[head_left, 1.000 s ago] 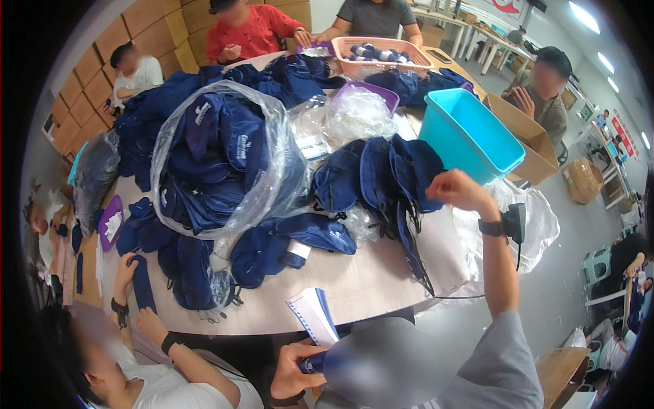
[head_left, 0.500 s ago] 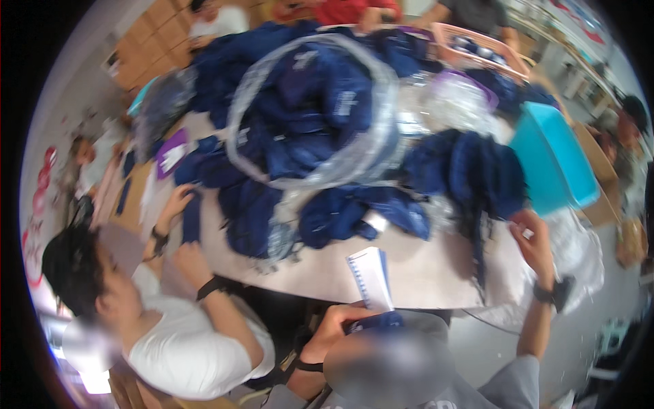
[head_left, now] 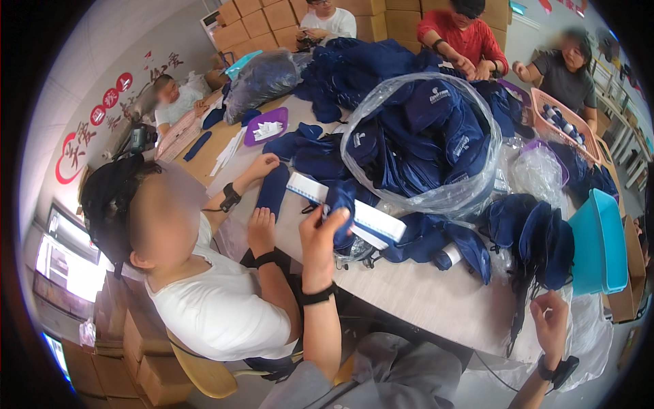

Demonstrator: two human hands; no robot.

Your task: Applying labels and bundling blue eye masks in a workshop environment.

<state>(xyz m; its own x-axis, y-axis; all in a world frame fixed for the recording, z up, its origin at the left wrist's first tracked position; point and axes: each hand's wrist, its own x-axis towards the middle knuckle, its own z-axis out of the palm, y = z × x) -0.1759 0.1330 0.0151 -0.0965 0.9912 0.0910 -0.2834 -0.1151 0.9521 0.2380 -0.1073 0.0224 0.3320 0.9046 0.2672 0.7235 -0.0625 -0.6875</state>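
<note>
In the middle of the frame, the left hand (head_left: 323, 242) grips a navy cloth band (head_left: 340, 199), with a white strip (head_left: 379, 222) showing on both sides of it. At lower right, the right hand (head_left: 549, 320) has loosely bent fingers; whether they pinch anything, I cannot tell. A clear bag (head_left: 409, 202) at upper centre holds navy caps (head_left: 432, 150). The pink basket (head_left: 560, 141), upper right, holds dark rolls (head_left: 567, 126); the purple tray (head_left: 261, 118), upper left, white slips (head_left: 268, 131). The blue bin's (head_left: 601, 235) inside is hidden.

Black wrist straps (head_left: 318, 295); grey sleeve (head_left: 300, 390), apparently short.
</note>
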